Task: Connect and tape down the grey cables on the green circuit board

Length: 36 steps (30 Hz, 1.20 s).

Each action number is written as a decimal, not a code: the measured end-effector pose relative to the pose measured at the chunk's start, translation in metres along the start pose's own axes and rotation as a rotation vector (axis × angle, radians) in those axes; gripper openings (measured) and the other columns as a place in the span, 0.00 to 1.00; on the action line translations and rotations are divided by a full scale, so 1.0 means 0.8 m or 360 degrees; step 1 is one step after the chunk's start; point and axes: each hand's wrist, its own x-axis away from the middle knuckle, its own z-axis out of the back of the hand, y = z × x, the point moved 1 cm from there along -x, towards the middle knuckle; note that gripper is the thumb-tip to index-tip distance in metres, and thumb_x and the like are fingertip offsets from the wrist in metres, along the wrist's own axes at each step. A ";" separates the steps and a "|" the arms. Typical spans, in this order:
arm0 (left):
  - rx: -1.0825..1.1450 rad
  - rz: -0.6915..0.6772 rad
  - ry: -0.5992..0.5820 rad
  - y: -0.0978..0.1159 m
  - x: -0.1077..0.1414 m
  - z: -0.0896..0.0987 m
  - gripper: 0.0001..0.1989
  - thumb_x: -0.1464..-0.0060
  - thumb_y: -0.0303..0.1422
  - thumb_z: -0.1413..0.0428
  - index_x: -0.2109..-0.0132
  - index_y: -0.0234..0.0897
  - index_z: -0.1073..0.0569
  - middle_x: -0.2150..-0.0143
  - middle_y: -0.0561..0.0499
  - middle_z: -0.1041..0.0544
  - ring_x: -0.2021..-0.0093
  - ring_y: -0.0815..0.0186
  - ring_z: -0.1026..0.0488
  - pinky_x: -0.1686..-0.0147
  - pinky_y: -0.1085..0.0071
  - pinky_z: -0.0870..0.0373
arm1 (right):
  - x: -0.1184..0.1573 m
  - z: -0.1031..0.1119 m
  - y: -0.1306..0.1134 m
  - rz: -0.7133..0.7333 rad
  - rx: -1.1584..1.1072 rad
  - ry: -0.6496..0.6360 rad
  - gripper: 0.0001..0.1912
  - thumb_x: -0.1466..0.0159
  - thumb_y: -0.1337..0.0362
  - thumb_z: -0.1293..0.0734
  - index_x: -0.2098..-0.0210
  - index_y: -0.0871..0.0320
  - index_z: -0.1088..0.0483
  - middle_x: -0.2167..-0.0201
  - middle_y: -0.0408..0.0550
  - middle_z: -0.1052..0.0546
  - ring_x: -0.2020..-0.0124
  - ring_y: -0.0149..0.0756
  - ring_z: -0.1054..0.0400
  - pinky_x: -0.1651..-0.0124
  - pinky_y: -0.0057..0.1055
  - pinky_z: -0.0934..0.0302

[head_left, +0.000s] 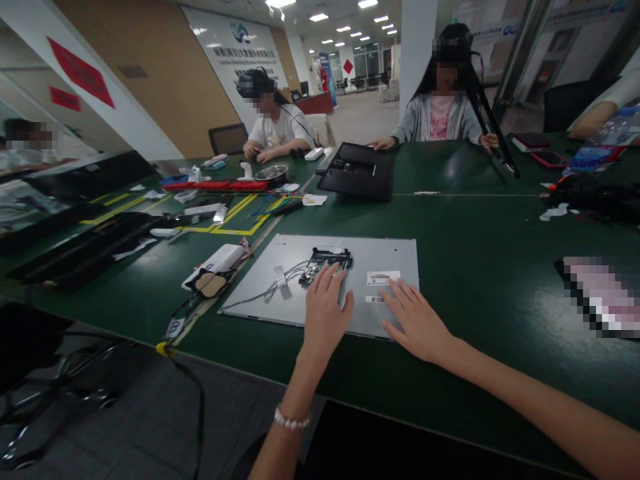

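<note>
A flat silver display panel (pixel 260 280) lies back side up on the green table. Near its middle sits a circuit board in a black bracket (pixel 333 257), with thin cables (pixel 273 288) running left under a piece of clear tape. My left hand (pixel 326 307) reaches over the board's front edge, fingers extended; the fingertips cover part of it. Flat on the panel's right part is my right hand (pixel 415 317), fingers spread beside a white label (pixel 383 278) and a smaller barcode sticker (pixel 375 299). Neither hand grips anything.
A white power bank (pixel 220 260) and cables lie left of the panel. Behind it, a co-worker's hand touches a black monitor cover (pixel 357 172). A phone (pixel 605 293) lies at right, a water bottle (pixel 603 143) farther back. Long black frames (pixel 95 247) occupy the left.
</note>
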 end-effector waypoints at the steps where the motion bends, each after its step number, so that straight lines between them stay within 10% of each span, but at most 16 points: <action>1: -0.0082 -0.0013 -0.0119 -0.011 -0.006 -0.007 0.19 0.44 0.29 0.46 0.44 0.37 0.31 0.39 0.40 0.32 0.36 0.51 0.40 0.39 0.49 0.41 | 0.001 0.001 0.000 0.0002 0.0000 -0.0005 0.37 0.32 0.44 0.50 0.32 0.60 0.49 0.28 0.53 0.57 0.29 0.49 0.68 0.31 0.49 0.66; 10: -0.0503 0.0085 -0.0544 -0.077 -0.039 -0.046 0.21 0.38 0.32 0.53 0.40 0.36 0.34 0.36 0.41 0.35 0.36 0.51 0.41 0.39 0.51 0.46 | 0.002 0.001 0.001 0.0024 -0.0021 -0.0008 0.37 0.31 0.44 0.52 0.31 0.61 0.50 0.28 0.54 0.58 0.29 0.49 0.68 0.31 0.49 0.67; 36: -0.0455 0.0185 -0.0447 -0.162 -0.136 -0.057 0.22 0.37 0.31 0.56 0.39 0.28 0.37 0.39 0.39 0.32 0.41 0.55 0.34 0.42 0.62 0.41 | 0.004 0.002 0.001 0.0071 0.0022 0.0066 0.35 0.31 0.47 0.49 0.33 0.63 0.47 0.29 0.59 0.53 0.29 0.51 0.65 0.31 0.49 0.66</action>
